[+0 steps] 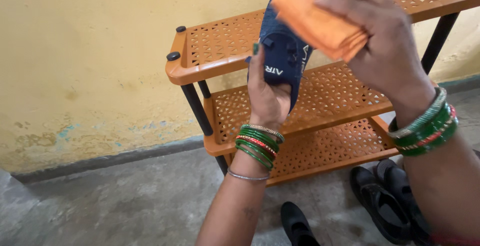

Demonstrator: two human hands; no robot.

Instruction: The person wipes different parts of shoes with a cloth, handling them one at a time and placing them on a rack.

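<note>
head view: left hand (267,96) grasps knit navy shoe (284,51); right hand (385,41) clenches folded orange cloth (320,21).

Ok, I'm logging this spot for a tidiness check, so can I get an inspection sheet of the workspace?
Surface: grey concrete floor, stained and scuffed.
Job's things: dark blue fabric shoe held up in front of the rack; folded orange cloth pressed against its upper part.
Clutter: black shoes on the floor by the rack's foot, another black shoe nearer the camera.
Grippers: left hand grips the blue shoe from below; right hand holds the cloth; fingers of both closed.
Cables: nothing seen.
Surroundings: orange perforated plastic shoe rack with black posts, three shelves showing; worn yellow wall behind.
</note>
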